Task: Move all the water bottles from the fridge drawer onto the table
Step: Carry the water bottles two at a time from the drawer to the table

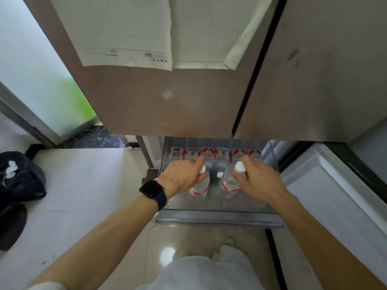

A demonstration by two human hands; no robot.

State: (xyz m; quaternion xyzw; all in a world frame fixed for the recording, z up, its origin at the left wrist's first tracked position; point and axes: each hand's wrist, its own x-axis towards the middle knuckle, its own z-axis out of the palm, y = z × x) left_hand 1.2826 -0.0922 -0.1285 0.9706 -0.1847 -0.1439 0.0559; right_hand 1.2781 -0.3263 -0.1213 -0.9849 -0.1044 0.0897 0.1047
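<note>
Left hand [181, 177] round left bottle [200, 188], right hand [258, 179] round right bottle [229, 185], in drawer [217, 219]

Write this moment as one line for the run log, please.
step: pick from fridge drawer | left hand: grips left bottle | right hand: grips right bottle | back row of bottles: in drawer | table: not in view

- The fridge drawer [217, 218] juts out below the two fridge doors [167, 101].
- A back row of water bottles [215, 153] lines the drawer's rear.
- In front of that row, the left front bottle [200, 188] is gripped by the left hand [182, 177].
- Just to its right, the right front bottle [229, 186] is gripped by the right hand [258, 181].
- A bag [18, 176] lies on the floor, well left of the drawer.
</note>
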